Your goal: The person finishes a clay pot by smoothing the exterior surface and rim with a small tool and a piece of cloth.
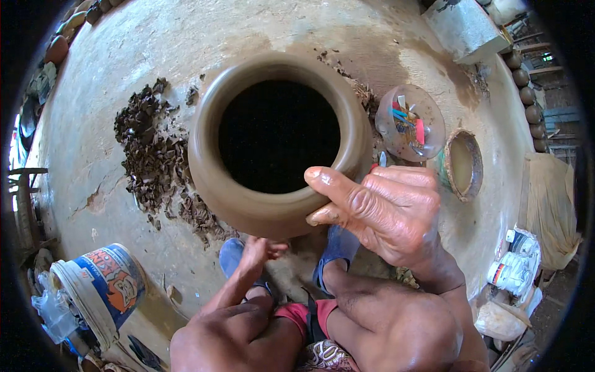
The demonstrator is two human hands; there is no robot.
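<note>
A round, wet brown clay pot [207, 155] with a wide rolled rim stands in the middle, and its mouth is too dark to see into. My right hand [387, 214] pinches the pot's near right rim, thumb over the top and index finger against the outer side. The other fingers are curled in. Below the pot's near side is my left hand [263, 251], beside my left blue shoe [230, 257]. Its fingers point right, loosely apart, and hold nothing that I can see. Whatever bears the pot is hidden under it.
Dark clay trimmings [149, 142] lie heaped left of the pot. On the right are a clear bowl [427, 111] with small tools and an oval basin [477, 177] of murky liquid. A white bucket [83, 297] is lower left; a concrete block [465, 31] is far right.
</note>
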